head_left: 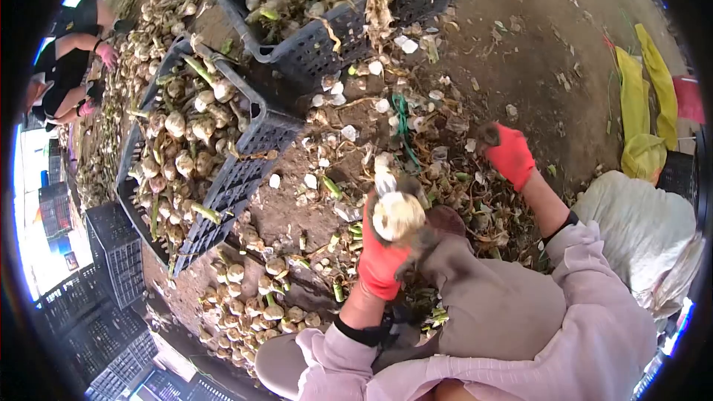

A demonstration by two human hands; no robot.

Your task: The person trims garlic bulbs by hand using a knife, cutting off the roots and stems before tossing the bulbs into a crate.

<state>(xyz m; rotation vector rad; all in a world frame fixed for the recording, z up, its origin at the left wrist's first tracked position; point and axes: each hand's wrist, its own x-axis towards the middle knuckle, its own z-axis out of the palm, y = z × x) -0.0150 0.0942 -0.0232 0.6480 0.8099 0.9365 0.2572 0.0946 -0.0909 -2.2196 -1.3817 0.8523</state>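
Note:
My left hand [382, 263], in a red glove with dark-stained fingers, is closed around a garlic bulb [399, 217] in front of my knees. The bulb's pale, rounded side faces up at me. A whitish, shiny piece [385, 182] shows just beyond it; I cannot make out what it is. Off to the right and farther forward, my right hand [510, 156] wears the same kind of glove. Its dark fingers are curled together over the littered ground, and whatever may be in them is hidden. Loose garlic bulbs [256, 312] lie in a pile left of my legs.
Two dark plastic crates hold garlic: a tilted left crate [241, 178] and a far crate [327, 48]. Cut stems and skins [475, 215] litter the ground. At right are a white sack [639, 230] and yellow bags [635, 104]. Another person [70, 59] bends over garlic at far left.

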